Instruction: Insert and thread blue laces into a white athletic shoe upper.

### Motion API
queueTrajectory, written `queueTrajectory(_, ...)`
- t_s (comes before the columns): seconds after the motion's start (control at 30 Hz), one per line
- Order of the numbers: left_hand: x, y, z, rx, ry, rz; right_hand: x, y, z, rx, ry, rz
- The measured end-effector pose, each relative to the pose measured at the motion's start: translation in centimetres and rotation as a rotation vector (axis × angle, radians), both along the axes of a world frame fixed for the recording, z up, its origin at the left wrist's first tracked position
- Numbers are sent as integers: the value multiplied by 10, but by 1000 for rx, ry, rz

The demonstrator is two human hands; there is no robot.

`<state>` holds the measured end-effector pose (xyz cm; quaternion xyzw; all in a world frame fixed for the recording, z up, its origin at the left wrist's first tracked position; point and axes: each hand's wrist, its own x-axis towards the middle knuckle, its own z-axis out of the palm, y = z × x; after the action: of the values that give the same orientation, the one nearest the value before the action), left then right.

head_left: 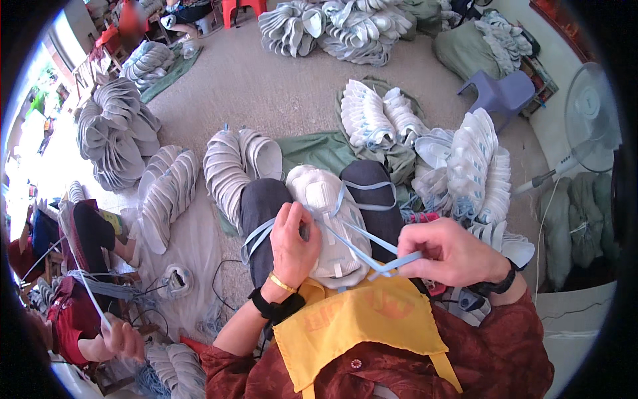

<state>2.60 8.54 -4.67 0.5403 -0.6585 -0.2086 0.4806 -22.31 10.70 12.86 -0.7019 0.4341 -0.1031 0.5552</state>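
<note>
A white shoe upper [325,233] lies across my lap, between my dark-trousered knees. Pale blue shoelace [362,251] runs from its eyelets, and loops of it drape over both thighs. At the upper's left edge, my left hand [292,243] is closed, its fingers pinched on the lace where it meets the shoe. My right hand [448,253], held off to the right, grips the lace's doubled end between thumb and fingers, with the strands stretched taut back to the upper. A yellow apron [359,322] covers my front below the shoe.
Fanned stacks of white uppers stand at the left [169,193], ahead [372,113] and right [472,159]. A co-worker's hand [119,339] holds a lace at lower left. A purple stool [502,93] and a standing fan [588,120] are at the right; green cloth [316,149] lies ahead.
</note>
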Motion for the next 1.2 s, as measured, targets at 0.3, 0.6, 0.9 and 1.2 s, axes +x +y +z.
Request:
queueTrajectory(0.3, -11, 8, 20, -36, 223, -353, 17, -31, -20, 135, -348, -282)
queueTrajectory(0.6, -6, 4, 57, 255, 672, -388, 20, -55, -59, 276, -634, -371)
queueTrajectory(0.9, -9, -12, 75, 231, 734, -406, 35, -61, -84, 20, -570, -402)
queueTrajectory(1.2, -25, -18, 77, 233, 811, -374, 51, -53, -83, -514, -381, -363)
